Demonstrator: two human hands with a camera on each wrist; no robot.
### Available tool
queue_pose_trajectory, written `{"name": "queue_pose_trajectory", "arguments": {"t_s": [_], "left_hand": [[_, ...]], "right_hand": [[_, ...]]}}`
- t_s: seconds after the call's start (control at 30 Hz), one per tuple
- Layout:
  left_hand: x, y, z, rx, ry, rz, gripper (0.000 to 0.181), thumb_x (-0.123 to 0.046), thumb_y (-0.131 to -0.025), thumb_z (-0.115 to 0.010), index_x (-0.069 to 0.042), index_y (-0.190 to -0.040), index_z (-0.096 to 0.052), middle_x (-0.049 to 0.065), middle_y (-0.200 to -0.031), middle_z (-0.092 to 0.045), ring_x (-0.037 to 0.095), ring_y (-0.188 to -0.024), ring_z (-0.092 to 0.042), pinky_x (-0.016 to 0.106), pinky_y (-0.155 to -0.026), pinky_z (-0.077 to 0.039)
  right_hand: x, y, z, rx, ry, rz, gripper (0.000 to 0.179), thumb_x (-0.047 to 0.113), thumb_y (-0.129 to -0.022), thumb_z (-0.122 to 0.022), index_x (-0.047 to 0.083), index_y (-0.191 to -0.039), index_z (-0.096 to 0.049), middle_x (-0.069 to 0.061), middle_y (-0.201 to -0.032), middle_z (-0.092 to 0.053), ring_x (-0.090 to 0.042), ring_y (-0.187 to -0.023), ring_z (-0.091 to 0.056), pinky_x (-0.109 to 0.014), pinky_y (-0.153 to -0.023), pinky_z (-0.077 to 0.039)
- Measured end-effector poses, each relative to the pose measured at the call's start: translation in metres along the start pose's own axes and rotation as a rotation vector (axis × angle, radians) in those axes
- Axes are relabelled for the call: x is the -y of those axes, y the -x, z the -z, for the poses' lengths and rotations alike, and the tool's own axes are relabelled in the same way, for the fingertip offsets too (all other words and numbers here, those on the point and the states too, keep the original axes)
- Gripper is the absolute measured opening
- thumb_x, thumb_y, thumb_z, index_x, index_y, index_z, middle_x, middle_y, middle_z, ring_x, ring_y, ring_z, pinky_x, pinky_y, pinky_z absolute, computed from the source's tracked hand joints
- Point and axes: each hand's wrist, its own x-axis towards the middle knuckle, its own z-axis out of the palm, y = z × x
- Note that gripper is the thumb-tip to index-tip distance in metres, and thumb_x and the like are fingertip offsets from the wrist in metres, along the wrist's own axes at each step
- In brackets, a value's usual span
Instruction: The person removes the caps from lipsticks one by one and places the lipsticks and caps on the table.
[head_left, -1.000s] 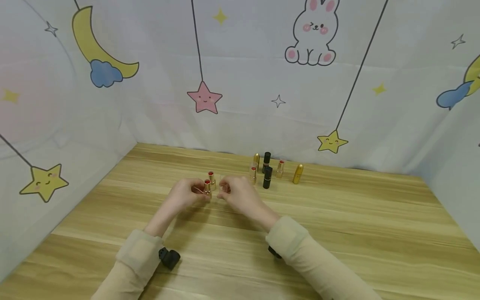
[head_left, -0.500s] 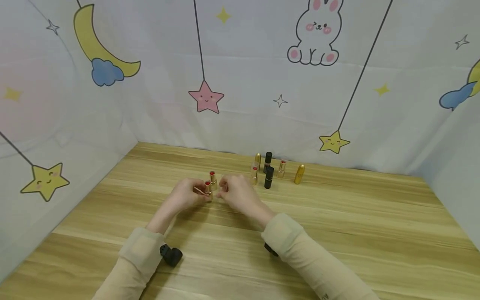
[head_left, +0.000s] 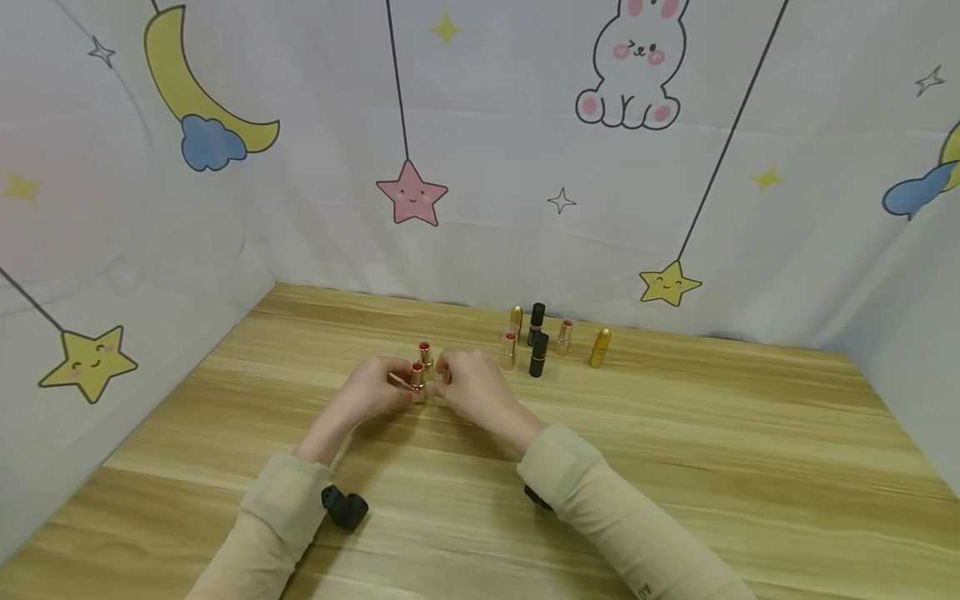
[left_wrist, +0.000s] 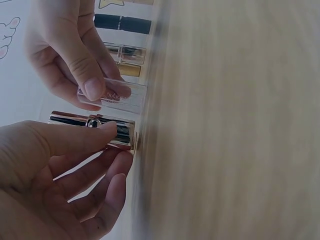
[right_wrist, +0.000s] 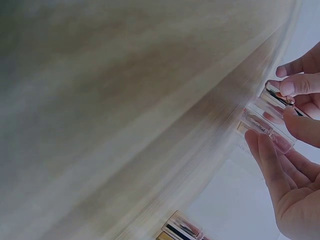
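Note:
My left hand [head_left: 375,387] pinches a gold lipstick [head_left: 417,377] with a red tip, thumb on its side. Its base is at or just above the wooden table, and it stays upright. Just behind it stands a second gold lipstick [head_left: 425,353] with a red tip. My right hand [head_left: 478,387], close on the right, holds a clear plastic cap [left_wrist: 120,97] between thumb and fingers, best seen in the left wrist view. The cap is beside the held lipstick [left_wrist: 107,129], apart from it. In the right wrist view, my right hand's fingers [right_wrist: 267,155] lie along the clear cap.
Right of the hands, several lipsticks stand in a group: a black tube [head_left: 538,356], another black tube [head_left: 536,321], a red-tipped gold one [head_left: 509,350], another red-tipped one [head_left: 564,339] and gold bullet-shaped tubes [head_left: 600,348]. A printed curtain [head_left: 480,250] hangs behind the table [head_left: 712,450].
The right forearm has shifted slightly leftward and the head view has drifted a little. Both hands keep their holds on the lipstick and the clear cap.

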Motion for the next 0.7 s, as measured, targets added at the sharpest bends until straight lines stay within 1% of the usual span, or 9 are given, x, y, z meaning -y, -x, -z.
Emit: {"name": "queue_pose_trajectory", "arguments": {"t_s": [0.1, 0.3, 0.37, 0.57, 0.7], "left_hand": [[0.001, -0.0008, -0.0005, 0.003, -0.004, 0.003, 0.015, -0.008, -0.079, -0.073, -0.002, -0.093, -0.071, 0.016, -0.098, -0.072, 0.027, -0.089, -0.07, 0.037, -0.078, -0.055], [0.0031, -0.0014, -0.0014, 0.008, 0.003, 0.003, 0.017, -0.006, -0.079, -0.073, -0.001, -0.095, -0.07, 0.017, -0.099, -0.072, 0.027, -0.09, -0.07, 0.034, -0.076, -0.056], [0.004, -0.0014, -0.0014, 0.004, 0.019, 0.013, 0.018, -0.004, -0.079, -0.072, 0.0, -0.096, -0.07, 0.018, -0.101, -0.071, 0.027, -0.091, -0.07, 0.033, -0.074, -0.055], [0.0057, -0.0013, -0.0006, 0.007, 0.055, 0.043, 0.02, -0.001, -0.079, -0.069, 0.002, -0.099, -0.068, 0.019, -0.103, -0.069, 0.026, -0.091, -0.068, 0.029, -0.071, -0.053], [0.0056, -0.0013, -0.0008, 0.013, 0.057, 0.042, 0.02, -0.001, -0.079, -0.069, 0.002, -0.099, -0.069, 0.019, -0.104, -0.069, 0.027, -0.092, -0.069, 0.029, -0.071, -0.054]], "right_hand": [[0.0001, -0.0007, -0.0002, 0.011, 0.0, -0.008, 0.008, 0.013, -0.086, -0.069, 0.006, -0.091, -0.069, -0.002, -0.077, -0.069, -0.009, -0.062, -0.057, -0.021, -0.055, -0.045], [0.0011, -0.0011, -0.0009, 0.031, -0.006, -0.031, 0.016, 0.021, -0.084, -0.074, 0.007, -0.092, -0.068, 0.0, -0.074, -0.066, -0.009, -0.061, -0.054, -0.021, -0.054, -0.043], [0.0015, -0.0013, -0.0011, 0.033, -0.002, -0.036, 0.017, 0.022, -0.085, -0.074, 0.008, -0.093, -0.069, 0.001, -0.074, -0.066, -0.009, -0.061, -0.054, -0.021, -0.054, -0.042], [0.0016, -0.0022, -0.0021, 0.042, 0.009, -0.033, 0.02, 0.024, -0.085, -0.073, 0.008, -0.096, -0.069, 0.001, -0.074, -0.065, -0.009, -0.062, -0.054, -0.022, -0.055, -0.043], [0.0019, -0.002, -0.0022, 0.054, 0.012, -0.029, 0.021, 0.023, -0.085, -0.073, 0.008, -0.098, -0.068, 0.001, -0.075, -0.065, -0.009, -0.062, -0.054, -0.022, -0.056, -0.043]]}}
